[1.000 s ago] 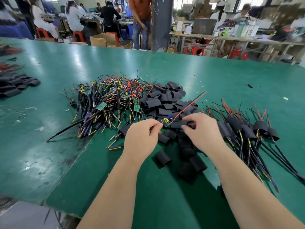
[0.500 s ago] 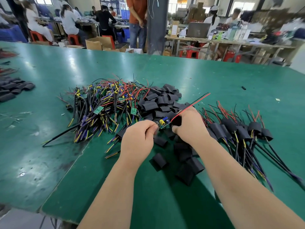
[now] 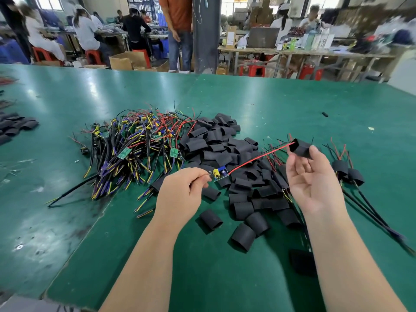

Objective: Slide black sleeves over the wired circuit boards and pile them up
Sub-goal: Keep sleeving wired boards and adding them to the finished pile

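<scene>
I am pinching the small circuit board (image 3: 220, 174) by its near end between the thumb and forefinger of my left hand (image 3: 182, 194), the other fingers curling in beneath; the board is sitting just past my fingertips, narrow and flat, carrying a yellow cylindrical part and a blue block; which leads I am actually gripping is hidden behind my thumb. A glossy red wire (image 3: 258, 156) is running with a thinner black one from the board up and rightward to the black sleeve (image 3: 300, 149); its tip is reaching the sleeve's open mouth, though I cannot tell whether it is inside. My right hand (image 3: 315, 183) is lying palm up, pinching that sleeve between thumb and fingertips; the sleeve is matte, soft-looking, a short flattened tube.

Between and beneath my hands the heap of loose sleeves (image 3: 225, 149) is sprawling, some squashed flat, some standing rounder; left of it the tangle of bare wired boards (image 3: 135, 149) is bristling with yellow, purple, red and black leads; to the right the sleeved boards (image 3: 346, 173) are lying together, partly hidden by my right hand, their cables blurring towards the edge. The green table (image 3: 247, 102) is shining, scuffed at the left; more sleeves (image 3: 15, 127) are lying there, cut off by the frame.
</scene>
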`<state>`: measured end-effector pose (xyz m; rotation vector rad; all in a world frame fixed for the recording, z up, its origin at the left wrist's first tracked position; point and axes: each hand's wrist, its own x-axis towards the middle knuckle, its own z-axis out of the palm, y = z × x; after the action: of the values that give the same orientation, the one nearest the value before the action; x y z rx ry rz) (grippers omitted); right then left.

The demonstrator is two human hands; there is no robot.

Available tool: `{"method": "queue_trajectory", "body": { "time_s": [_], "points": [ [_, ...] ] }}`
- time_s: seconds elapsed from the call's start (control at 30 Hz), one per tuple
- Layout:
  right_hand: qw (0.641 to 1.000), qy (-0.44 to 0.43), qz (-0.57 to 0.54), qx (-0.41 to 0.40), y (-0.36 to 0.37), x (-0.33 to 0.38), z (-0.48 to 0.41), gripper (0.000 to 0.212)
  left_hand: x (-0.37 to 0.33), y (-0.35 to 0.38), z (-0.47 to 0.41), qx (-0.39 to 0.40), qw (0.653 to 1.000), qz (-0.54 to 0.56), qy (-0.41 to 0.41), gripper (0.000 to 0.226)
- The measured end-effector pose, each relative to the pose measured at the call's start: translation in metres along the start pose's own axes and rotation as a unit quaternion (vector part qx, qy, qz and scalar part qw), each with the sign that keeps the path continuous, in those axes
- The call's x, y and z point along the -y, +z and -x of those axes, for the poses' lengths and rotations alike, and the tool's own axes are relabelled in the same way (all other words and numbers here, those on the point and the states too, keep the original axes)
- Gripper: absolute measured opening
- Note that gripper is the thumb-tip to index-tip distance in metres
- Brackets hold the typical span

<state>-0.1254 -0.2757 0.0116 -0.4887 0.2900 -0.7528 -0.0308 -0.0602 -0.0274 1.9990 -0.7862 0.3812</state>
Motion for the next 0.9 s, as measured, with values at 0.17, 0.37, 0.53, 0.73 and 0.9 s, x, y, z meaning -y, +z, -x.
{"method": "queue_trajectory", "body": {
  "time_s": [0.17, 0.37, 0.53, 0.73, 0.9],
  "points": [
    [1.0, 0.019, -0.007, 0.02, 0.003, 0.0, 0.003, 0.008, 0.0, 0.0, 0.001, 0.009, 1.0, -0.011, 0.002, 0.013],
    [0.985, 0.061, 0.123, 0.108, 0.009, -0.013, 0.011, 0.03, -0.004, 0.001, 0.002, 0.016, 1.0, -0.001, 0.005, 0.012],
    [0.939, 0.091, 0.266, 0.197, 0.011, -0.037, 0.025, 0.047, -0.008, 0.004, 0.004, 0.018, 0.999, 0.042, -0.01, 0.012],
    [0.931, 0.071, 0.295, 0.206, 0.01, -0.038, 0.026, 0.034, -0.013, 0.0, 0.003, 0.025, 0.995, 0.084, -0.047, 0.028],
    [0.931, 0.073, 0.299, 0.194, 0.011, -0.038, 0.028, 0.033, -0.016, -0.003, 0.002, 0.037, 0.993, 0.102, -0.049, 0.033]
  ]
}}
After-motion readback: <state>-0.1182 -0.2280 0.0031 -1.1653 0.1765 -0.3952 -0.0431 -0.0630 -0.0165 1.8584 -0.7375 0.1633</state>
